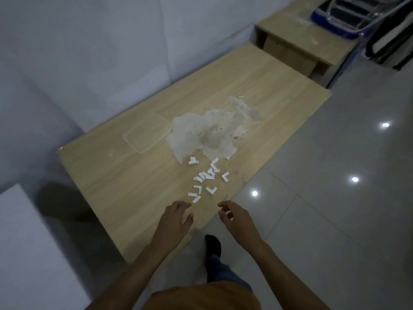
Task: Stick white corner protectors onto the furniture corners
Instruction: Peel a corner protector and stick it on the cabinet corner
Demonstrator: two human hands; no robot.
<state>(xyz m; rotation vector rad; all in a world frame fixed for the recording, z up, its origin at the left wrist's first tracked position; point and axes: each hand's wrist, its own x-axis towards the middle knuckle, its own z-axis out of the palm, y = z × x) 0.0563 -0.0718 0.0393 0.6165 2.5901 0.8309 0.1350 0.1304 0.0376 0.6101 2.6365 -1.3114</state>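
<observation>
Protectors [206, 179], white and L-shaped, are scattered loose on the table [134, 186] near its floor-side edge. Just behind them a patch of torn surface [207, 133] is seen, with a clear tray [145, 133] beside it on the wall side. Left hand [176, 218] is held over the table, fingers loosely spread, holding nothing, close to the nearest protector. Right hand [234, 217] is curled round a small white piece [228, 214]. A second table [297, 41] stands beyond, touching the first.
</observation>
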